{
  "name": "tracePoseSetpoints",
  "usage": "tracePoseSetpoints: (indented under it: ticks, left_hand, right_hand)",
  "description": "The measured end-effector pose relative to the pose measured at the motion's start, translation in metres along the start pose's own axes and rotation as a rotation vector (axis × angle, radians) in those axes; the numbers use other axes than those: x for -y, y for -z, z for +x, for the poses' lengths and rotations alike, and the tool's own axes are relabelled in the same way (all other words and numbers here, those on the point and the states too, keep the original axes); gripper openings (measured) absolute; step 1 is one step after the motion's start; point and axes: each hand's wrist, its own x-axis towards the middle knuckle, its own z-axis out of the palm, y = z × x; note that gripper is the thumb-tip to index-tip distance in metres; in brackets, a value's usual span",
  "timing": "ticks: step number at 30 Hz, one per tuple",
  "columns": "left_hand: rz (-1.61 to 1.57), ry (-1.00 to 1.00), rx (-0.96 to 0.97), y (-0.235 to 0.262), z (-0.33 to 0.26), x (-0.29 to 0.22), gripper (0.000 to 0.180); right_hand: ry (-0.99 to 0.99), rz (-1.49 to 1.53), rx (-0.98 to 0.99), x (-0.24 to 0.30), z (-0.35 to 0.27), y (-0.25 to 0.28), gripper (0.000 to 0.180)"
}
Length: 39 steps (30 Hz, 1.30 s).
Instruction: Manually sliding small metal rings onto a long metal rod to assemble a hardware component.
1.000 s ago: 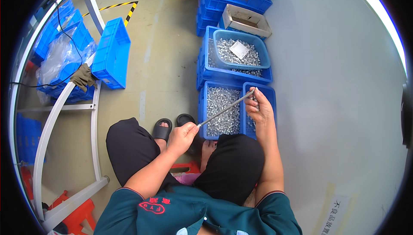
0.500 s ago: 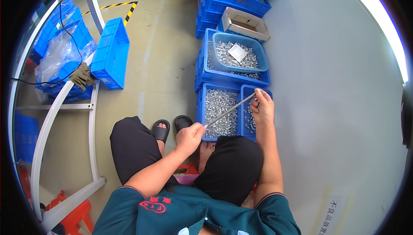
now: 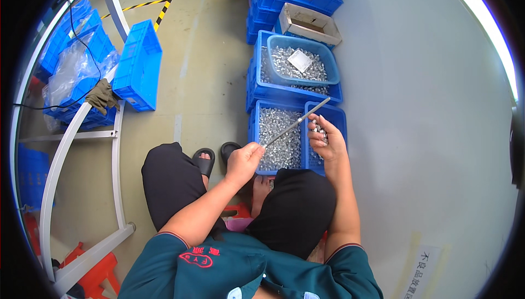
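Observation:
My left hand (image 3: pixel 244 163) grips the lower end of a thin grey rod (image 3: pixel 285 130), which slants up to the right over the bins. A small silvery piece appears to sit on the rod near my right fingers. My right hand (image 3: pixel 332 147) is turned palm up, its fingers curled around several small silver metal pieces (image 3: pixel 319 128). Below the rod stands a blue bin (image 3: pixel 255 135) filled with similar small metal pieces (image 3: pixel 277 154). Beside it, partly hidden by my right hand, a second blue bin (image 3: pixel 340 117) holds fewer of them.
Beyond is a larger blue crate (image 3: pixel 260 83) with a light-blue basket (image 3: pixel 333 72) of metal pieces and a white paper slip (image 3: pixel 300 60). Farther off are a cardboard box (image 3: pixel 310 24) and stacked blue crates. A white metal frame (image 3: pixel 49 211) stands left, beside a tilted blue crate (image 3: pixel 136 66).
My right hand has let go of the rod's upper end and dropped lower, turning so the metal pieces in its palm show. My left hand still holds the rod.

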Motion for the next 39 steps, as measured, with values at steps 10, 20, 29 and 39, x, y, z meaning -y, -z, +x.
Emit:
tracePoseSetpoints:
  ticks: [10, 20, 29, 39]
  left_hand:
    - [0.035, -0.015, 0.014, 0.021, -0.014, 0.006, 0.023]
    - [0.129, -0.004, 0.05, 0.035, -0.023, 0.0, 0.024]
    - [0.131, -0.025, 0.033, 0.032, -0.021, 0.002, 0.024]
    - [-0.047, 0.041, 0.086, 0.016, -0.02, 0.004, 0.024]
  right_hand:
    - [0.123, 0.161, 0.017, 0.0, 0.004, -0.001, 0.014]
    - [0.1, 0.165, 0.044, -0.004, 0.004, -0.013, 0.022]
    - [0.272, -0.11, -0.018, 0.001, 0.003, -0.018, 0.02]
    - [0.529, -0.318, -0.178, -0.004, 0.006, -0.024, 0.02]
